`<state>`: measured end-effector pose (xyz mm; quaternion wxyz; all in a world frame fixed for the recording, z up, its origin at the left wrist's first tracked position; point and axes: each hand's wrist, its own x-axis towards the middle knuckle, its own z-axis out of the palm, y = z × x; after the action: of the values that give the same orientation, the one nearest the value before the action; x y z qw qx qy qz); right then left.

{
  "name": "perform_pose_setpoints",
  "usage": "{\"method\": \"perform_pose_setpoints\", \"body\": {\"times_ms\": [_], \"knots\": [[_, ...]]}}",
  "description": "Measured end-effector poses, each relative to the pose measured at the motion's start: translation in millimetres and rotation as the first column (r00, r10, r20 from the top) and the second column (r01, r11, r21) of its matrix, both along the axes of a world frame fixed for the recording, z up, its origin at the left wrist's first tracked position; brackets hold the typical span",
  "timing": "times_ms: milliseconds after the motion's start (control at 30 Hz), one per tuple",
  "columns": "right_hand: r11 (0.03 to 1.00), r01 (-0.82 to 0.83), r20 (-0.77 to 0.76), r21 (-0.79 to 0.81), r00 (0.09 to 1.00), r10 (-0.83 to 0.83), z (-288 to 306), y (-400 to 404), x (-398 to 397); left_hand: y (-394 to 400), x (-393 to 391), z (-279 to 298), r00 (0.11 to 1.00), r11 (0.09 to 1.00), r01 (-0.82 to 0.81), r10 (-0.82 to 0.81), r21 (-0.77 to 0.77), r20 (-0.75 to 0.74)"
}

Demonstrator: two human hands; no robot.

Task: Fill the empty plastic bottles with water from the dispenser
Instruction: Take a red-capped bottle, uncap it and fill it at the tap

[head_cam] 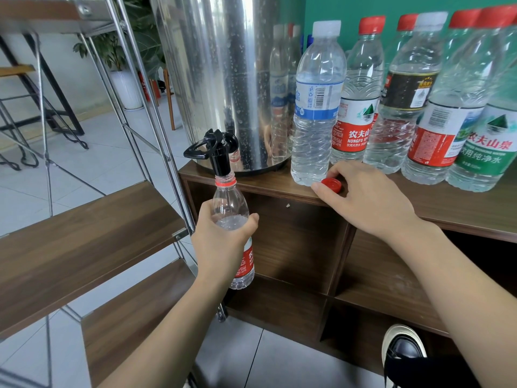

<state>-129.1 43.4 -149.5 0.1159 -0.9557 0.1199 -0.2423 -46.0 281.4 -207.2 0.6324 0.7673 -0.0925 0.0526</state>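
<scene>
Clear plastic, red label: the bottle (pixel 234 219) is in my left hand (pixel 223 242), fingers and thumb wrapped round its middle, label half hidden under my palm. It's upright, uncapped, its red neck ring right under the black tap (pixel 215 151), mouth at the spout. Water inside shows up to about my thumb.

My right hand (pixel 363 200) lies on the wood cabinet (pixel 461 211) edge, w/ fingers curled round the red cap (pixel 331 184), thumb in front of it. Cap sits on the top, touching or just beside the base of the blue-label bottle (pixel 316 107).

Behind the tap, the steel dispenser (pixel 221 74) stands at the cabinet's left end, beaded w/ droplets. To its right a row of capped bottles (pixel 414 102), red and white caps, packed close along the green wall.

Bottom right, my shoe (pixel 402 348) on the tile floor. Left side, a wood-and-metal rack (pixel 84 236).
</scene>
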Motion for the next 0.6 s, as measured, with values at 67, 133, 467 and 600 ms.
{"method": "perform_pose_setpoints", "body": {"times_ms": [67, 133, 467, 600], "knots": [[1.0, -0.003, 0.003, -0.002, 1.0, 0.003, 0.2, 0.3, -0.1, 0.4, -0.2, -0.3, 1.0, 1.0, 0.002, -0.002, -0.001, 0.006], [1.0, -0.006, 0.003, -0.007, 1.0, 0.006, -0.1, 0.4, -0.2, 0.2, -0.1, -0.3, 1.0, 1.0, 0.005, -0.005, 0.004, 0.004], [1.0, -0.007, 0.01, 0.002, 1.0, 0.007, 0.6, 1.0, -0.5, 0.6, -1.1, 0.8, 1.0, 1.0, 0.001, -0.001, -0.003, -0.008], [1.0, -0.01, 0.009, -0.004, 1.0, 0.01, 0.1, 0.4, -0.4, 0.3, -1.4, 1.5, 1.0, 1.0, -0.003, 0.003, 0.0, -0.01]]}}
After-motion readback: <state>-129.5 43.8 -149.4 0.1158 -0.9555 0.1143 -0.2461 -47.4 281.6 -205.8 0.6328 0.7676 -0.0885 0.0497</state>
